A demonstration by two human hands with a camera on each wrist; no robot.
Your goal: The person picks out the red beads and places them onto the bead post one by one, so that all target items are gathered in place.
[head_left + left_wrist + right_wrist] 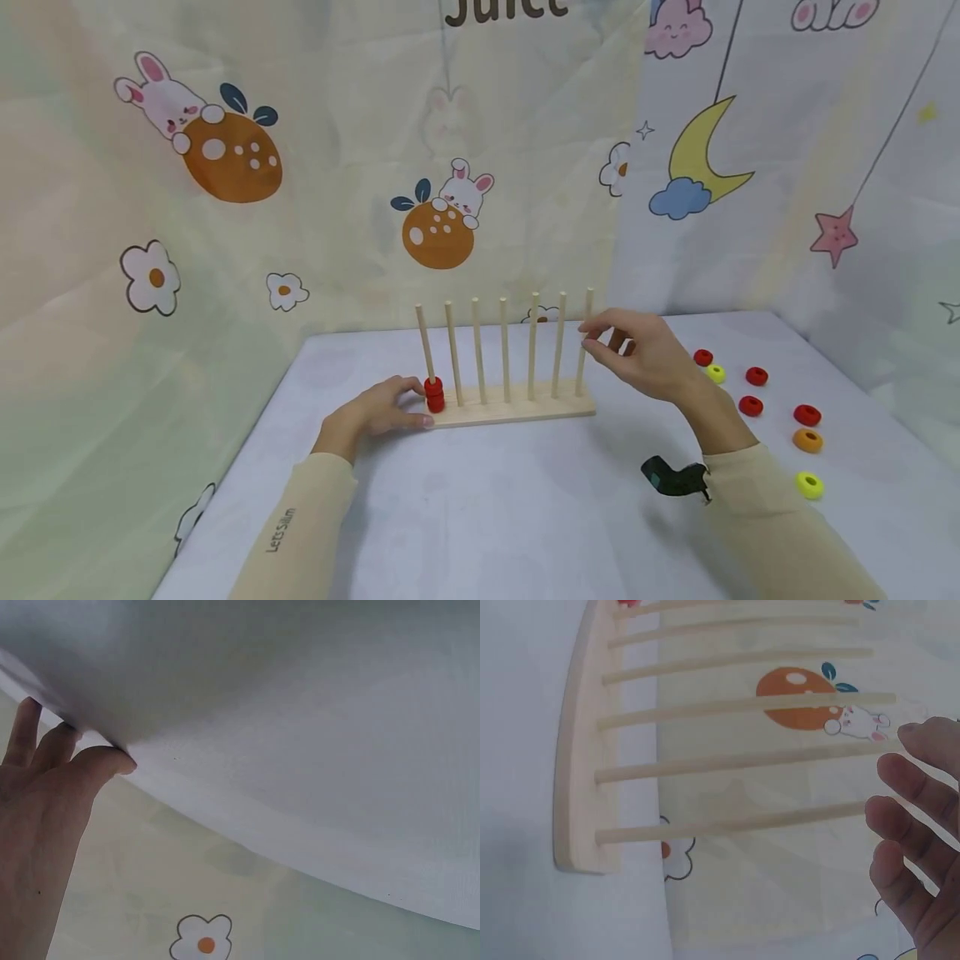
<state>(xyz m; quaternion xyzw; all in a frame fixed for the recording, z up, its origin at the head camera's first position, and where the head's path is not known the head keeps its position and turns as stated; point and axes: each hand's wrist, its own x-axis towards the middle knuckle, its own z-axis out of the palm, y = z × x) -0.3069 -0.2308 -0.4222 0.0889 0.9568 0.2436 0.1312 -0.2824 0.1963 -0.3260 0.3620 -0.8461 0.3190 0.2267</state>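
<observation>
A wooden peg stand [517, 409] with several upright pegs stands on the table. Red rings [434, 395] are stacked at the bottom of its leftmost peg. My left hand [378, 408] holds the left end of the base, thumb at the front corner and fingers toward the back. In the left wrist view the stand cannot be made out beyond the left hand [52, 780]. Beside the top of the rightmost peg is my right hand [637, 350], its fingers loosely bent. The right wrist view shows no ring among the right hand's fingers [892, 817]; whether they touch the peg is unclear.
To the right on the white table [510, 517] lie loose rings: several red ones [807, 415], an orange one [807, 441] and yellow ones [809, 485]. A printed cloth [345, 208] hangs behind the table. A black device [675, 477] sticks out at the right wrist.
</observation>
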